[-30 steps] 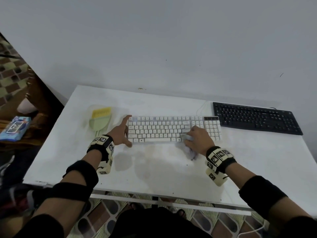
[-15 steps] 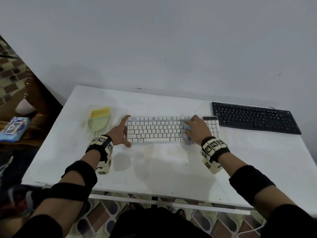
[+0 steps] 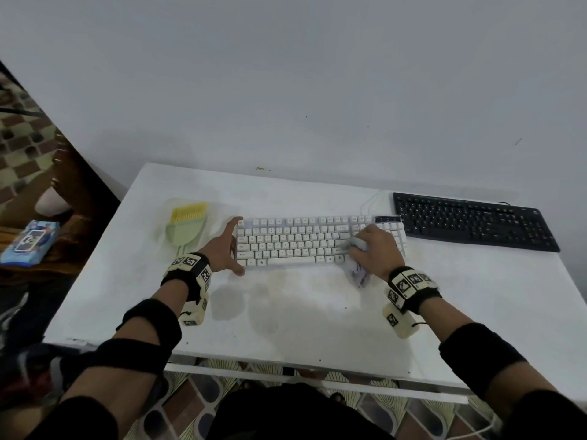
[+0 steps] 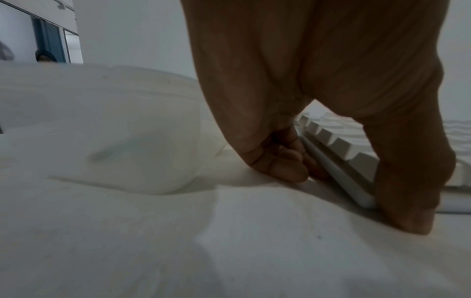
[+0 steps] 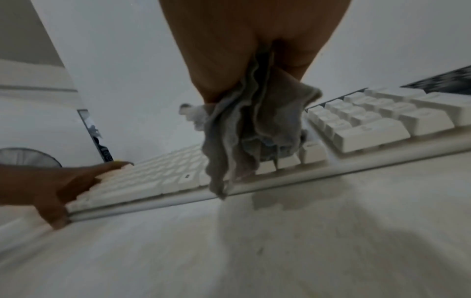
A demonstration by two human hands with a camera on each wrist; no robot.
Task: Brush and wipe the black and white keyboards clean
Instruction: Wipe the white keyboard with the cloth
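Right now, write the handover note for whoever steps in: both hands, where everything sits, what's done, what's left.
Left hand: open, index finger and thumb bracing the left end of the white full-size keyboard.
Right hand: grips a crumpled grey cloth, pressed on the keys beside the number pad.
Green-handled brush with yellow bristles: lies idle on the white table, left of the white keyboard.
Black keyboard: far right, untouched now.
Done: cannot tell.
Left: finish wiping the white keyboard; check the black one.

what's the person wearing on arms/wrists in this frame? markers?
Both hands bare: left hand, right hand. Each wrist carries a black band ringed with cream blocks bearing black-and-white square fiducial markers, plus a cream camera pod beneath: left wrist rig, right wrist rig. Wide black bands wrap each forearm: left forearm band, right forearm band.
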